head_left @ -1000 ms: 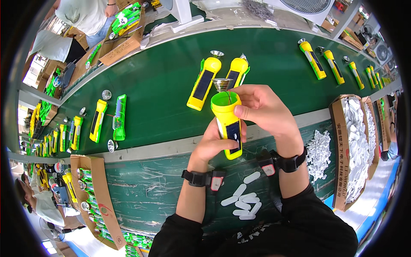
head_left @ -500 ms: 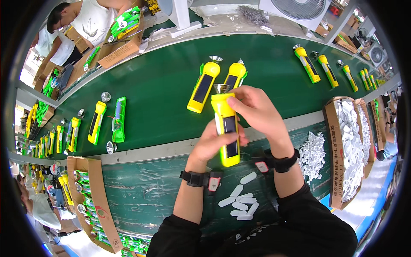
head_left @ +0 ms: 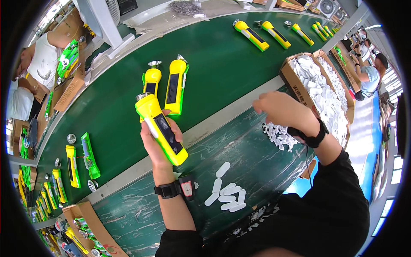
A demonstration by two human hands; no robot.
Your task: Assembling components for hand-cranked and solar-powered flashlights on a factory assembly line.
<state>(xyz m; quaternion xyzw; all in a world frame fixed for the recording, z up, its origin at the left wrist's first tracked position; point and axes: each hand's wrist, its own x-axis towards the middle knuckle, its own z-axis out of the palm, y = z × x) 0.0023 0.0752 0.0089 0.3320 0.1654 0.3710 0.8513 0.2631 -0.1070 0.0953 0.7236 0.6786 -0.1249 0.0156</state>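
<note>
My left hand (head_left: 156,143) is wrapped round a yellow and green flashlight (head_left: 162,130) with a dark solar panel, tilted with its lamp end up and to the left. A silver reflector (head_left: 142,97) sits at that end. Just behind it on the green belt (head_left: 209,73) lie two more flashlights, one (head_left: 176,85) fully in sight and the other (head_left: 151,80) partly covered. Over a pile of small white plastic pieces (head_left: 280,138) hovers my right hand (head_left: 287,112), its back upward. Its fingers are bent and partly hidden, so their grip is unclear.
Several oblong white plastic pieces (head_left: 227,197) lie on the worktop (head_left: 141,214) before me. A carton (head_left: 295,85) of white parts stands right. More flashlights line both ends of the belt. At left are a carton (head_left: 96,229) of green parts and a co-worker (head_left: 45,55).
My right hand has let go of the flashlight and moved right to the small white pieces. The flashlight stays in my left hand. The whole view has turned toward the right.
</note>
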